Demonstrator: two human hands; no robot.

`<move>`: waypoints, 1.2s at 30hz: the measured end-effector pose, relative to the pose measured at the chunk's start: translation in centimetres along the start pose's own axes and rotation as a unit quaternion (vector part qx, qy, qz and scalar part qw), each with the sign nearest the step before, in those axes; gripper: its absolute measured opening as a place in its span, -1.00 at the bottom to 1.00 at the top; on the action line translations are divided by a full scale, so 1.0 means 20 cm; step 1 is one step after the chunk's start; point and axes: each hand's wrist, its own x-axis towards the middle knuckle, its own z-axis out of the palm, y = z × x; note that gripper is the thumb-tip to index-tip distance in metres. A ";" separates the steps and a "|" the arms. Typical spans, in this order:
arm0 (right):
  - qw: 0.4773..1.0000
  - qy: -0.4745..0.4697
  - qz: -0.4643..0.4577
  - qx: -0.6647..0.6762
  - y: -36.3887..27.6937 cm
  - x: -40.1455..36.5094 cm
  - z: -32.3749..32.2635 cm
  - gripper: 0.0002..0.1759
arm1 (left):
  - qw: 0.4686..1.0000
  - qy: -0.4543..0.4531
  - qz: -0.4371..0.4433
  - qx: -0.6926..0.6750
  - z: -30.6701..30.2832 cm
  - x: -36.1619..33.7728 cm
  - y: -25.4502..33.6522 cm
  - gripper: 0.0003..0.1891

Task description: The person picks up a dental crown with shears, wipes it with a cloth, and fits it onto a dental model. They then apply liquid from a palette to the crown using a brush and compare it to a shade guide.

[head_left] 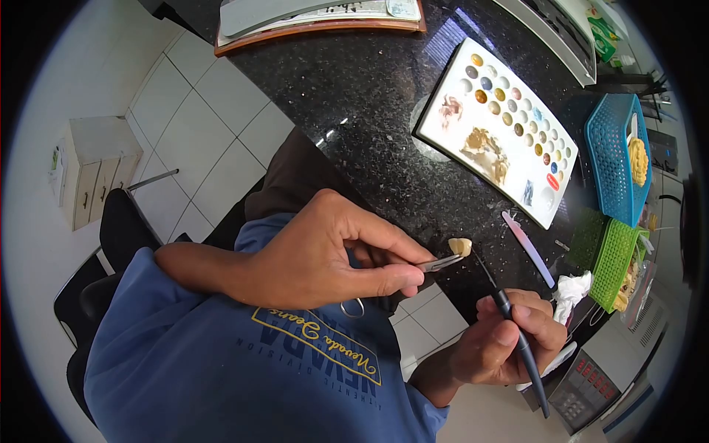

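My left hand [343, 255] pinches a small metal clamp [443, 263] between thumb and forefinger, with one finger ring showing below the palm. In the clamp's jaws sits a cream, tooth-coloured dental crown piece [461, 246]. My right hand [513, 336] is closed round the dark handle of a thin brush [526, 354]. The brush tip points up and left, close beside the crown. Both hands are in front of my body, near the edge of the black speckled counter [362, 148].
A white palette [509, 122] with coloured wells and smears lies on the counter. Nearby are a pink-lilac nail-file-like strip [528, 249], crumpled tissue [571, 294], a blue basket [609, 159] and a green basket [614, 262]. A device with red digits [587, 387] stands at lower right.
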 end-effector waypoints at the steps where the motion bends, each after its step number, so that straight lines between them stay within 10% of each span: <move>1: 1.000 0.005 0.003 -0.005 0.00 0.00 0.01 -0.68 | 1.000 0.000 0.000 -0.001 0.00 0.00 0.00 -0.80; 36: 0.999 0.005 -0.047 -0.008 0.04 -0.01 0.00 -0.70 | 0.972 -0.074 -0.138 -0.173 -0.04 0.02 0.08 -0.79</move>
